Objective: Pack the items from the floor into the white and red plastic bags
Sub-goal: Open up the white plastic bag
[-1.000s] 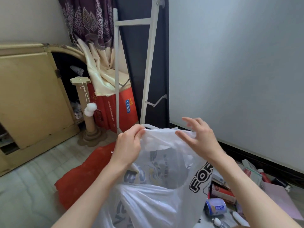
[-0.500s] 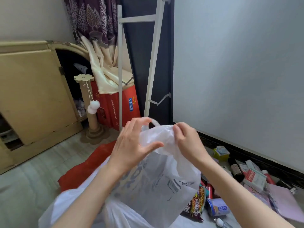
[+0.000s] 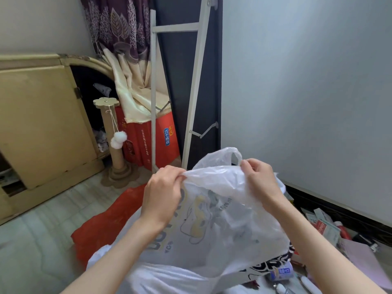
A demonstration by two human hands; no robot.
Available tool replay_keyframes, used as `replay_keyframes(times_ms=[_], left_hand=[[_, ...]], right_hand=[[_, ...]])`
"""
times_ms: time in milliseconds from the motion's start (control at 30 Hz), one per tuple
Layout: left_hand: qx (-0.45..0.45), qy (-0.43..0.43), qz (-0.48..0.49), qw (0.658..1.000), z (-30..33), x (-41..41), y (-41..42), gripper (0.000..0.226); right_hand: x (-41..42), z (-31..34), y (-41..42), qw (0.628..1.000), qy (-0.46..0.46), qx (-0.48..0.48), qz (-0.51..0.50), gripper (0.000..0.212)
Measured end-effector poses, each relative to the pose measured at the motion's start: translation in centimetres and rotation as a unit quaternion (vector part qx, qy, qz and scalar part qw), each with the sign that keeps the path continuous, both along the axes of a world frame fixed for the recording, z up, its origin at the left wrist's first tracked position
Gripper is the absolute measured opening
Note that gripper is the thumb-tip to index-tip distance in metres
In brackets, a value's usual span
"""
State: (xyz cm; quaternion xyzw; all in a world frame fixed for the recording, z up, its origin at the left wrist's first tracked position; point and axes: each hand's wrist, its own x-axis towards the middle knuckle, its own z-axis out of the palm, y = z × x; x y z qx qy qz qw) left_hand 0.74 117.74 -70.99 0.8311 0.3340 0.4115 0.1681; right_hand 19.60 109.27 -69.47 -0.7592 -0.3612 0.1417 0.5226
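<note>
A white printed plastic bag [image 3: 214, 225] is held up in front of me. My left hand [image 3: 163, 192] pinches its top edge on the left. My right hand [image 3: 259, 179] pinches the top edge on the right, just below one loop handle. Behind and to the left, a red plastic bag [image 3: 106, 225] lies flat on the floor. Loose items lie on the floor at the right: a small blue and white can [image 3: 283, 272], a red and white box [image 3: 325, 228] and several small packets, partly hidden by the white bag.
A white metal rack [image 3: 191, 96] leans against the dark panel behind the bags. A red carton [image 3: 152, 141] under a curtain and a cardboard cat scratching post [image 3: 115, 145] stand at the back left, beside a yellow cabinet [image 3: 40, 124]. A pink sheet [image 3: 364, 264] lies at the far right.
My hands have spread apart along the bag's top edge, stretching it wide. The right hand has shifted to the right, and a loop handle now stands up above it.
</note>
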Motion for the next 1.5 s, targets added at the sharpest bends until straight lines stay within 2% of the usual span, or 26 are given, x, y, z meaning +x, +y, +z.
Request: replay_keyframes(times_ms=[67,133,233,300,400,467,533,600,667,733,833,867,1000,1067,1167,1200,1300,1367,1433,1500], left_hand=[[-0.116,-0.043,-0.006,0.992,0.0,0.3,0.5,0.017],[-0.156,-0.029,-0.014,0.987,-0.1,0.7,0.9,0.020],[-0.175,-0.028,-0.055,0.983,0.0,0.8,1.2,0.023],[-0.205,-0.042,-0.099,0.973,0.0,0.9,1.2,0.020],[-0.292,-0.094,-0.155,0.939,0.4,0.9,0.9,0.004],[-0.296,-0.084,-0.148,0.940,0.4,0.7,0.9,0.012],[-0.185,-0.009,-0.097,0.978,0.1,0.5,0.8,0.020],[-0.002,0.065,-0.048,0.997,0.1,0.4,0.4,0.027],[0.122,0.119,-0.025,0.985,0.1,0.6,-0.4,0.043],[0.167,0.168,-0.001,0.972,-0.1,1.2,-1.1,0.061],[0.120,0.233,0.029,0.965,-0.7,1.9,-2.0,0.077],[0.107,0.240,0.032,0.964,-1.0,2.3,-1.9,0.072],[0.107,0.213,-0.014,0.971,-1.2,1.7,0.7,0.027],[0.026,0.184,-0.061,0.981,-1.1,0.5,2.2,0.026],[-0.089,0.091,-0.128,0.984,-1.0,-0.4,2.7,0.018],[-0.107,0.071,-0.149,0.981,-1.0,-0.3,2.7,0.016],[-0.131,0.056,-0.165,0.976,-0.8,0.3,2.9,0.015],[-0.139,0.066,-0.173,0.973,-0.6,0.5,2.8,0.017],[-0.139,0.073,-0.181,0.971,-0.6,0.6,2.5,0.021],[-0.115,0.071,-0.169,0.976,-0.4,0.4,2.2,0.014]], right_hand=[[0.4,0.0,-0.4,0.984,-0.159,-0.056,-0.048,0.022],[-0.1,0.2,-0.7,0.972,-0.222,-0.028,-0.067,0.016],[-2.4,0.8,-1.0,0.948,-0.299,0.072,0.079,0.032],[-3.7,0.5,-0.9,0.916,-0.359,0.059,0.169,0.043],[-4.9,0.2,-0.4,0.916,-0.333,0.041,0.219,0.030],[-4.9,0.0,0.0,0.924,-0.316,0.057,0.208,0.015],[-4.6,-0.3,0.4,0.944,-0.287,0.064,0.153,0.011],[-3.9,-0.5,0.9,0.970,-0.228,0.053,0.071,0.013],[-2.9,-0.7,1.4,0.986,-0.167,0.028,0.003,0.016],[-1.8,-1.0,1.5,0.991,-0.130,-0.006,-0.038,0.019],[-1.0,-0.9,1.3,0.993,-0.096,-0.013,-0.065,0.021],[-0.9,-0.7,1.3,0.995,-0.085,-0.011,-0.060,0.022],[0.7,0.2,0.7,0.998,-0.057,-0.006,-0.011,0.019],[2.2,-0.1,-0.4,0.994,-0.104,-0.035,-0.028,0.019],[3.2,-1.1,-1.5,0.967,-0.209,-0.141,-0.043,0.016],[2.9,-1.3,-1.6,0.966,-0.224,-0.127,-0.025,0.016],[0.4,-0.3,-1.6,0.959,-0.268,-0.004,0.094,0.027],[-1.4,-0.3,-1.3,0.923,-0.333,-0.010,0.191,0.039],[-2.7,-0.9,-0.7,0.906,-0.354,-0.035,0.229,0.028],[-3.2,-1.4,-0.1,0.930,-0.305,-0.031,0.204,0.015]])
